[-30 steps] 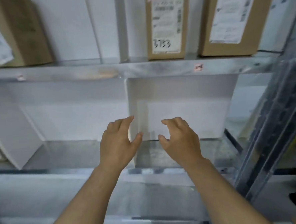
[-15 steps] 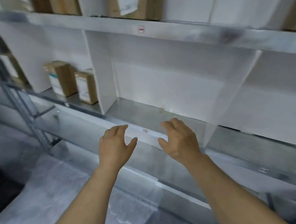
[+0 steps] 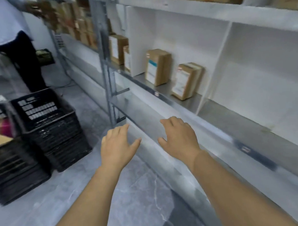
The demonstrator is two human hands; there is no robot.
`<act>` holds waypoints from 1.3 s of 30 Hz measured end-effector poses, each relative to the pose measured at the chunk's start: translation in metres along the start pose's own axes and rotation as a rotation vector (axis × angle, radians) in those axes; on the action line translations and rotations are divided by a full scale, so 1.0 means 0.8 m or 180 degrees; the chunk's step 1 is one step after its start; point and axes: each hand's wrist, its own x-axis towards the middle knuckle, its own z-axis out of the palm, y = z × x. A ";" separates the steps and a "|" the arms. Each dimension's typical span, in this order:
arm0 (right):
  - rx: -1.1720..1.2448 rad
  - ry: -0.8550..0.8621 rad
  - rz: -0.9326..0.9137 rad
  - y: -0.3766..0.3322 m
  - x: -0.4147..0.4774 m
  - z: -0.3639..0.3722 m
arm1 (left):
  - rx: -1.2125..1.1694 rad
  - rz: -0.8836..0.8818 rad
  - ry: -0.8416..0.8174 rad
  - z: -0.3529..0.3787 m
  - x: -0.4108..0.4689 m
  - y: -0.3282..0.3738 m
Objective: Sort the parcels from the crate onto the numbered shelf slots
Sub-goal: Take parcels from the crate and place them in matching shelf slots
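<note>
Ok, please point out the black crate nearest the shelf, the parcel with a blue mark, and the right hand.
black crate [image 3: 59, 135]: head view, its slatted side wall.
parcel with a blue mark [image 3: 163, 68]: head view, its brown side face.
right hand [image 3: 180, 139]: head view, back of the hand.
</note>
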 end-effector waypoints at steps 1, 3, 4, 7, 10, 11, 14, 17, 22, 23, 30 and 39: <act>0.0024 -0.0012 -0.0108 -0.021 0.015 0.007 | 0.0035 -0.0107 0.0027 -0.007 0.003 -0.022; 0.0081 -0.0068 -0.0310 -0.061 0.041 0.018 | 0.0081 -0.0342 0.0080 -0.021 0.007 -0.062; 0.0102 -0.0104 -0.0414 -0.081 0.054 0.023 | 0.0105 -0.0449 0.0115 -0.027 0.008 -0.080; 0.0134 -0.0218 -0.0727 -0.132 0.088 0.040 | 0.0150 -0.0750 0.0198 -0.042 0.011 -0.129; 0.0117 -0.0316 -0.0995 -0.179 0.122 0.059 | 0.0201 -0.1029 0.0237 -0.055 0.015 -0.173; 0.0124 -0.0357 -0.1082 -0.195 0.133 0.066 | 0.0220 -0.1108 0.0255 -0.060 0.017 -0.187; 0.0203 -0.0423 -0.1353 -0.243 0.170 0.086 | 0.0335 -0.1328 0.0311 -0.074 0.027 -0.233; 0.0269 -0.0441 -0.1632 -0.292 0.214 0.106 | 0.0464 -0.1538 0.0355 -0.087 0.047 -0.281; 0.0386 -0.0513 -0.2007 -0.372 0.301 0.137 | 0.0591 -0.1836 0.0370 -0.106 0.103 -0.356; 0.0391 -0.0537 -0.2074 -0.387 0.320 0.142 | 0.0618 -0.1894 0.0351 -0.111 0.116 -0.370; 0.0577 -0.0651 -0.2420 -0.489 0.439 0.176 | 0.0810 -0.2203 0.0358 -0.145 0.200 -0.468; 0.0590 -0.0935 -0.2892 -0.620 0.497 0.213 | 0.0783 -0.2804 0.0560 -0.183 0.202 -0.581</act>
